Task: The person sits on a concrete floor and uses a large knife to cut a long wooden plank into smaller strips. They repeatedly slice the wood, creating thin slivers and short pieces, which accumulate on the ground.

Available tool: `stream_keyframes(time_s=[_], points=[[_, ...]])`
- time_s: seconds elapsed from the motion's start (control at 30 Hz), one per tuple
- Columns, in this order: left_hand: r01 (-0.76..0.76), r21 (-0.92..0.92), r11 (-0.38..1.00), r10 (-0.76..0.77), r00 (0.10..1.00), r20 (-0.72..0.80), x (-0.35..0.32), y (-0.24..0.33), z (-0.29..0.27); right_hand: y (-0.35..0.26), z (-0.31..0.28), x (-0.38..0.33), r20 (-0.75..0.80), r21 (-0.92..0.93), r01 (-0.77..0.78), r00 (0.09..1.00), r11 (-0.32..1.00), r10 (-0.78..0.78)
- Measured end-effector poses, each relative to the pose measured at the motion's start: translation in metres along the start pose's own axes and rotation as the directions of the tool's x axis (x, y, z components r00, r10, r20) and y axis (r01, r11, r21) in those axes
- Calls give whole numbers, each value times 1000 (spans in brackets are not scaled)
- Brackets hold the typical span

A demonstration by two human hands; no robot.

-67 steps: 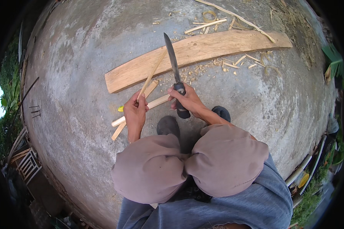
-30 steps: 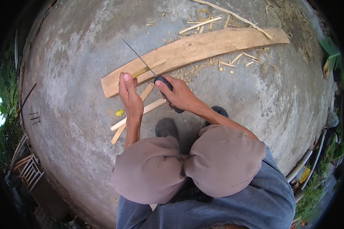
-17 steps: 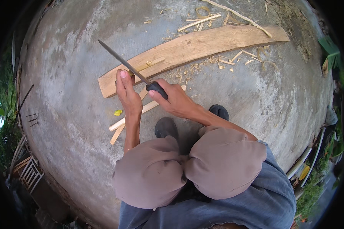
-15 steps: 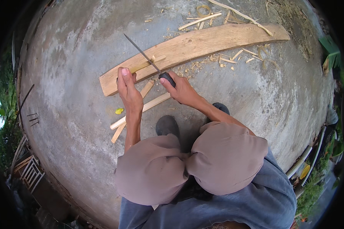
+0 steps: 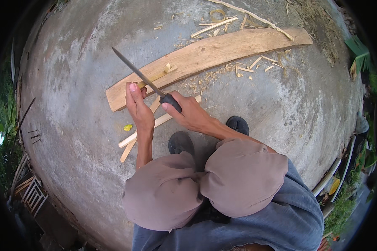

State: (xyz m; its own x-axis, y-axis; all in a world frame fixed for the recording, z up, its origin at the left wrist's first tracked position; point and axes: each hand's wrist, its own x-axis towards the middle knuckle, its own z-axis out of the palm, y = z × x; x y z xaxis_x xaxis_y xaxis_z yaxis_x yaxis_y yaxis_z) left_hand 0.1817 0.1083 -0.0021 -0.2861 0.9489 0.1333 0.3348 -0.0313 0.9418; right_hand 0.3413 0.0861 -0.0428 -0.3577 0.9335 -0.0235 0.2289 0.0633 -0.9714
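squatting outdoors, chip-strewn concrete ground (image 5: 255,108)

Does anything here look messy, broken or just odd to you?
Mostly the litter: pale wood shavings lie scattered over the concrete ground beside the long plank. A thin stick held by the left hand has a curl peeled up where the right hand works the long knife.

A person squats on concrete ground (image 5: 79,62) before a long curved plank (image 5: 213,52). The right hand (image 5: 188,113) grips a long knife (image 5: 144,79) by its dark handle, blade slanting over the plank's near end. The left hand (image 5: 137,106) holds a thin stick (image 5: 155,77) against the plank there. Wood chips (image 5: 238,67) lie beside the plank.
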Motion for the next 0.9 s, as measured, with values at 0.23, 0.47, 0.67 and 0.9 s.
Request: stream_keyframes(time_s=[0.23,0.47,0.67,0.9], points=[[-6,6,1000,6,1000,-24,7,-8,2,47,-11,-2,16,178,-396,917,901,400],[-35,-23,999,35,999,-8,3,-8,5,74,-16,2,-108,-93,-173,981,980,163],[-21,12,1000,21,999,-29,0,-8,-1,31,-13,5,-26,-19,-139,990,990,138],[-10,4,1000,10,1000,-12,-1,-14,-2,98,-24,14,8,121,-496,867,860,499]])
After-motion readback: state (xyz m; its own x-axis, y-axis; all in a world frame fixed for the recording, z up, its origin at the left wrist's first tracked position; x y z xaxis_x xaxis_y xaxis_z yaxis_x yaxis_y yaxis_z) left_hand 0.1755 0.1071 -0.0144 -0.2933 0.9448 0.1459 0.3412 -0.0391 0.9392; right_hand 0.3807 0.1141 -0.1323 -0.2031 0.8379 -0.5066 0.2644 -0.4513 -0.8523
